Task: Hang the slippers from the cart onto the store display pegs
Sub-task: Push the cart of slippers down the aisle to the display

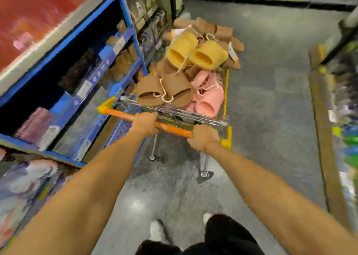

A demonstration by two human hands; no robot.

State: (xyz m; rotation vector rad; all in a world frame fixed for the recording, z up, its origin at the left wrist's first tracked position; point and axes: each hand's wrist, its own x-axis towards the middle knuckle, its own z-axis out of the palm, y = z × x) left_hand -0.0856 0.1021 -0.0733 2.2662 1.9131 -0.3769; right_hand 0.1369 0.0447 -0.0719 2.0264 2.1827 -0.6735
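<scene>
Both hands grip the cart's orange handle bar (170,127), fingers curled round it: the left hand (144,124) near the bar's middle, the right hand (203,138) toward its right end, just beside the yellow corner cap (226,138). Both bare forearms reach forward from the bottom edge of the view.

The cart (225,92) stands in a store aisle on a grey speckled floor (271,99), and its basket is heaped above the rim with slippers. At the near edge of the basket, against the wire back, lies a brown pair (164,89) joined by a pale plastic hanger; to its right, at the near right corner, a pink pair (208,97) with another pale hanger. Higher on the heap sit 2 yellow slippers (195,52), openings facing the camera. More brown slippers (217,30) fill the far end — blurred, so I cannot count them.

To the cart's left runs a blue shelf unit (124,12) stocked with blurred goods. Along the right edge of the aisle stands another display (344,103), too smeared to make out. At the bottom edge — dark trousers and white shoes.
</scene>
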